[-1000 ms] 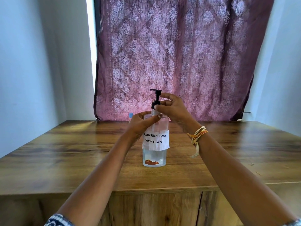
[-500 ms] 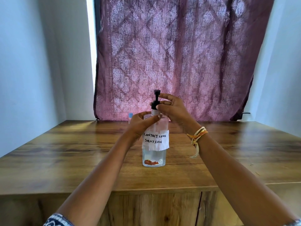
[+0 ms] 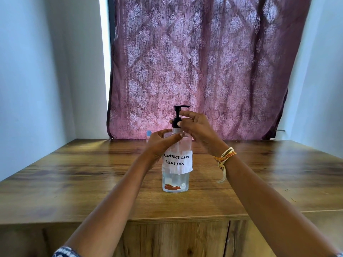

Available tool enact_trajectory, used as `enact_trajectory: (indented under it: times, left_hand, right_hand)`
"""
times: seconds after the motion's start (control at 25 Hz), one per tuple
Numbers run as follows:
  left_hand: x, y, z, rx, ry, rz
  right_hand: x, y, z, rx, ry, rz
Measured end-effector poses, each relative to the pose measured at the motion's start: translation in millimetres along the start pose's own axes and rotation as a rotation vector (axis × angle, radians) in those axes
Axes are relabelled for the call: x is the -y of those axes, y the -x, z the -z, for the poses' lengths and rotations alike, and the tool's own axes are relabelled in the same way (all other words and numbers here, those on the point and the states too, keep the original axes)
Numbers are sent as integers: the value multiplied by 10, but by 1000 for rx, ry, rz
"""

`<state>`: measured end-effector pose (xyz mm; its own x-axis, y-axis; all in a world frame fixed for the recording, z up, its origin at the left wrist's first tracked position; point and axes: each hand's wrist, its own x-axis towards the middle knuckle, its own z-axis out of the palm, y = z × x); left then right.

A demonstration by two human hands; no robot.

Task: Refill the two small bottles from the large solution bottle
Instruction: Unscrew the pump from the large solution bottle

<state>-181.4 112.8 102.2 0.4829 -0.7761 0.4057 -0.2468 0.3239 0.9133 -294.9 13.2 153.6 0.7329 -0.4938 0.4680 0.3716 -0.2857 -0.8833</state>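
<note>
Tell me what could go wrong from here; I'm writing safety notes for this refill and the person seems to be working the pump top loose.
1. The right hand pinches the black pump collar while the left hand grips only the shoulder of the large solution bottle; a hard twist could tip it.
2. A small blue-capped bottle stands close behind the left hand and might get knocked over.

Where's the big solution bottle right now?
Head view: the solution bottle stands upright mid-table, left hand gripping its shoulder, right hand on the pump collar.
</note>
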Motion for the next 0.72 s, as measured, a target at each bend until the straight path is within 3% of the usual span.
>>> enact_trajectory:
  times: [0.2, 0.4, 0.72]
  left_hand:
    - [7, -9, 3, -9, 3, 2]
    - [24, -17, 6, -26, -4, 9]
    - [-24, -13, -21, -18, 0, 26]
  right_hand:
    - [33, 9, -40, -39, 122, 53]
    - [72, 1, -6, -31, -78, 39]
    - [375, -147, 10, -7, -91, 68]
